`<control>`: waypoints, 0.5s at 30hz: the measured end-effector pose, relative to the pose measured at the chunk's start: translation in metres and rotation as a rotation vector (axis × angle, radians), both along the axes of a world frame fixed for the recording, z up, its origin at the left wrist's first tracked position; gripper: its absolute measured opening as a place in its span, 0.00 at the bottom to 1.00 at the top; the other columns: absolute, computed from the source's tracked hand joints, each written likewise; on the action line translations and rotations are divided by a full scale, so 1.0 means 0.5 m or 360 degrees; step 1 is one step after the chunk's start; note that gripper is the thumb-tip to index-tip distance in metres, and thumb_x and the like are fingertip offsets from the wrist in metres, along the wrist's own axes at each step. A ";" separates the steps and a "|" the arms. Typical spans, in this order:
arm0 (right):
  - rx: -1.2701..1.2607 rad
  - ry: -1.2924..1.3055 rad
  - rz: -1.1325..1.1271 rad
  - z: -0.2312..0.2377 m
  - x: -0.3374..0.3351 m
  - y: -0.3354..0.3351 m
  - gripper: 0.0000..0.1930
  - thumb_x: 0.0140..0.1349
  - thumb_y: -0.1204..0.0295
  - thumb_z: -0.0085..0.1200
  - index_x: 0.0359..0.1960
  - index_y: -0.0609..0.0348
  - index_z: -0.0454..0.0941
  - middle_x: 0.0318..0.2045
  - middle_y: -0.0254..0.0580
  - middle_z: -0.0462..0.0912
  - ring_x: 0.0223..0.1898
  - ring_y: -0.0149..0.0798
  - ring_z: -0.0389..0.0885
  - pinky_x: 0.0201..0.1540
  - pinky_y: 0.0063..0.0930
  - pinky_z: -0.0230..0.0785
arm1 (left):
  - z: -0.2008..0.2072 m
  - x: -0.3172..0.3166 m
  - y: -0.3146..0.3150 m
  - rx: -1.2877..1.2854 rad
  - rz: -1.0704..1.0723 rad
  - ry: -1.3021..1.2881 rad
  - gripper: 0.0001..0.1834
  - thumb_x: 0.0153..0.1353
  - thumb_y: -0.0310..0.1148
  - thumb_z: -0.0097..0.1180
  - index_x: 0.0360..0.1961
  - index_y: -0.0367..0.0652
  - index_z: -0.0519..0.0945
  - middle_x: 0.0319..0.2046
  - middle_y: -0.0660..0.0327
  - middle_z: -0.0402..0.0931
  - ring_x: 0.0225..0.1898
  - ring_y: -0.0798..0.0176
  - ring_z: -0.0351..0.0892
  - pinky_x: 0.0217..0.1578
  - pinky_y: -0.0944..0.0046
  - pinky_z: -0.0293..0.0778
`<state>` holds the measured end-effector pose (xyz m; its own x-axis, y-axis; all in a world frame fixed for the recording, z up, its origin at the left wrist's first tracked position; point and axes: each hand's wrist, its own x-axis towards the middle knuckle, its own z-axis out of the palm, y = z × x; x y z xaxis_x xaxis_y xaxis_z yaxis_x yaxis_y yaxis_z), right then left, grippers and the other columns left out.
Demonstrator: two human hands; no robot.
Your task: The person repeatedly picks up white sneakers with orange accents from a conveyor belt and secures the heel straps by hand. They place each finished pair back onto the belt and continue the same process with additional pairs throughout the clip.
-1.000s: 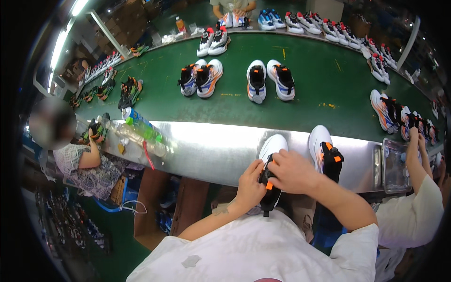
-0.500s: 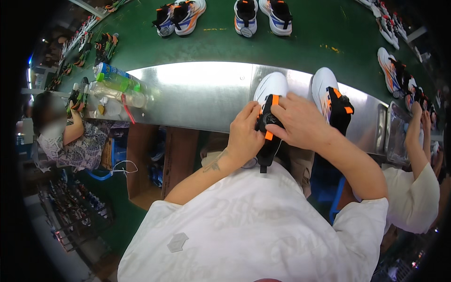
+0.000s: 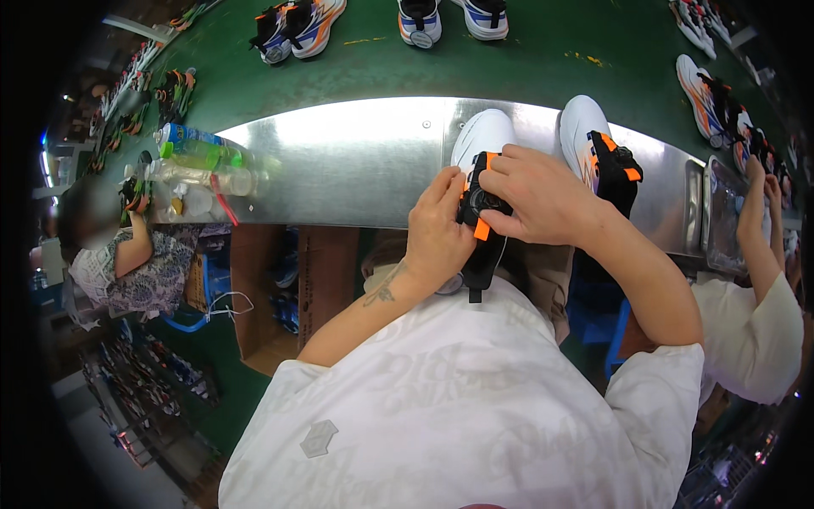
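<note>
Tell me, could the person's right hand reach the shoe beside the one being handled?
Probably yes: the neighbouring shoe is close by with nothing visible between, though the right hand is occupied with another shoe.

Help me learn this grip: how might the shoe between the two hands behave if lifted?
The shoe seems unlikely to roll, given its elongated shape. Its smooth-looking white toe may feel slippery, while the soft-looking black heel collar probably flexes if squeezed.
</note>
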<state>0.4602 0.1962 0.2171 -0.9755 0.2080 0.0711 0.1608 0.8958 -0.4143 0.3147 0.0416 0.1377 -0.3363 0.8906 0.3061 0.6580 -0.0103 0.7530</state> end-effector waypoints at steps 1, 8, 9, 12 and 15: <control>-0.0021 -0.0056 -0.0010 0.000 -0.005 0.001 0.18 0.66 0.55 0.64 0.35 0.60 0.85 0.33 0.48 0.85 0.41 0.50 0.84 0.46 0.43 0.78 | 0.000 0.000 0.001 0.0009 -0.0001 0.0004 0.28 0.54 0.17 0.60 0.59 0.29 0.81 0.61 0.42 0.80 0.48 0.35 0.87 0.47 0.51 0.84; -0.0077 -0.0364 -0.0396 -0.005 -0.014 -0.039 0.17 0.64 0.56 0.65 0.33 0.60 0.83 0.31 0.48 0.85 0.37 0.51 0.84 0.38 0.48 0.75 | -0.002 0.001 0.004 0.0005 -0.0016 -0.0003 0.29 0.54 0.16 0.60 0.60 0.29 0.80 0.61 0.43 0.80 0.49 0.35 0.86 0.47 0.50 0.83; -0.0016 -0.0168 -0.0366 -0.009 -0.010 -0.039 0.18 0.64 0.55 0.64 0.33 0.59 0.85 0.30 0.47 0.86 0.36 0.50 0.85 0.38 0.47 0.77 | -0.006 0.000 0.004 0.0015 -0.0004 0.0017 0.27 0.56 0.19 0.63 0.60 0.30 0.81 0.61 0.44 0.81 0.48 0.37 0.87 0.45 0.52 0.84; 0.0054 0.0109 -0.0186 -0.017 -0.001 -0.025 0.19 0.65 0.53 0.64 0.34 0.59 0.86 0.30 0.47 0.87 0.36 0.49 0.86 0.39 0.45 0.78 | -0.007 0.001 0.005 -0.0023 -0.0008 0.0018 0.28 0.56 0.17 0.62 0.61 0.30 0.81 0.62 0.44 0.80 0.47 0.38 0.87 0.45 0.52 0.83; 0.0048 0.0180 -0.0028 -0.019 0.002 -0.009 0.19 0.64 0.54 0.66 0.33 0.60 0.84 0.31 0.48 0.85 0.37 0.53 0.84 0.41 0.45 0.75 | 0.007 0.005 0.007 -0.0056 -0.0050 -0.0132 0.28 0.56 0.16 0.61 0.61 0.30 0.81 0.62 0.44 0.80 0.47 0.39 0.87 0.45 0.53 0.83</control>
